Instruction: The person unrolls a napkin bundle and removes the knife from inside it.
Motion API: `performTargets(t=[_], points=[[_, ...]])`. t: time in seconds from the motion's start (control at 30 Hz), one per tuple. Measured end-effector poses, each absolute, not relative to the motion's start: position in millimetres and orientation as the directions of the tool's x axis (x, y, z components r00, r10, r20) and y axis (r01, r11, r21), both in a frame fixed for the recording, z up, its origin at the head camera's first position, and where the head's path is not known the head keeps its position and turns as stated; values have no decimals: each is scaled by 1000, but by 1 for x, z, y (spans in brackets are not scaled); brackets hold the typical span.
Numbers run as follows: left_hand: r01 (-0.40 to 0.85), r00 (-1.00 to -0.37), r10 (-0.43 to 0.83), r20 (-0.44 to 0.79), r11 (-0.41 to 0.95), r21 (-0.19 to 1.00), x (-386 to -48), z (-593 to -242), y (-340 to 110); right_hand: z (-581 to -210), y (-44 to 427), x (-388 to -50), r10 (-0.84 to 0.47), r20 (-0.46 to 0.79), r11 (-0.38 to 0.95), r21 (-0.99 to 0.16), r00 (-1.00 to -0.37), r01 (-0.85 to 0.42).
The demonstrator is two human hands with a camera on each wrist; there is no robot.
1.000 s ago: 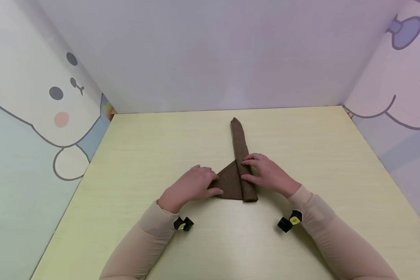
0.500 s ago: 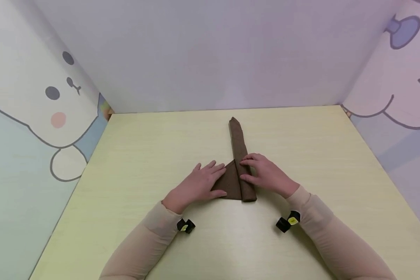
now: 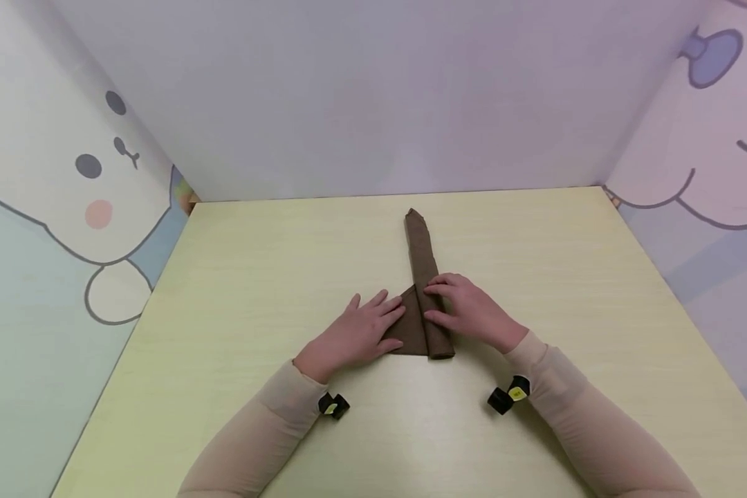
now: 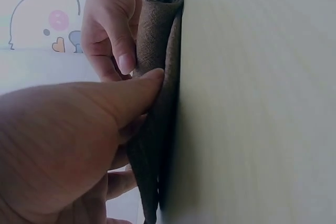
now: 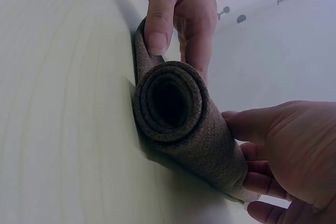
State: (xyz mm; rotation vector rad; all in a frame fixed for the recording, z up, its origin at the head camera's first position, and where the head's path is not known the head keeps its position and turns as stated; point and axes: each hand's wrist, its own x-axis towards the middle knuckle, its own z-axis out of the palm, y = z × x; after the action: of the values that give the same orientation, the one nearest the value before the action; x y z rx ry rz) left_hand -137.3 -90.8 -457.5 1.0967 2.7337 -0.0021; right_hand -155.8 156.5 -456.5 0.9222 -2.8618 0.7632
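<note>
A brown cloth lies on the table, its right part wound into a long roll [image 3: 425, 252]; the spiral end of the rolled cloth [image 5: 168, 103] faces the right wrist camera. To its left spreads a flat, tapering flap [image 3: 412, 325] of the same cloth. My left hand [image 3: 357, 332] rests on this flap with fingers spread, and in the left wrist view its thumb [image 4: 139, 90] lies on the cloth near the roll. My right hand [image 3: 473, 311] touches the near half of the roll from above, thumb and fingertips on its top.
The pale wooden table [image 3: 286, 256] meets a plain back wall [image 3: 373, 104]. Side walls with cartoon drawings, such as the left wall's face [image 3: 99, 166], stand at both sides. A small black camera [image 3: 334, 406] sits at the left wrist, another black camera [image 3: 507, 395] at the right.
My left hand has spread its fingers and moved right over the flap, closer to the roll. The right hand stays on the roll.
</note>
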Motion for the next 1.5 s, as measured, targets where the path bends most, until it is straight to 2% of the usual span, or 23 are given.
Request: performTargets(t=[0.47,0.7,0.93,1.13,1.5], points=[[676,-710,681,-181,730,96,-134,-457,-94,-460,157,-156,-530,177,705,-452,-829,-547],[668,-705,672,-225,737,109,-136,-450,-92,-459,159,-156,-529,190,693,-466,-827,-550],[654,-710,658,-249,748,110,-134,-448,-93,-461,151,-155,-576,230,650,-453,-784,-610],[663,-712,659,-245,745,78,-132,-449,-96,-466,145,-156,-608,167,658,-440,-776,-610],[671,-718,642,-268,741,-20,-130,-450,-97,-468,144,-155,-645,163,639,-421,-747,-643]])
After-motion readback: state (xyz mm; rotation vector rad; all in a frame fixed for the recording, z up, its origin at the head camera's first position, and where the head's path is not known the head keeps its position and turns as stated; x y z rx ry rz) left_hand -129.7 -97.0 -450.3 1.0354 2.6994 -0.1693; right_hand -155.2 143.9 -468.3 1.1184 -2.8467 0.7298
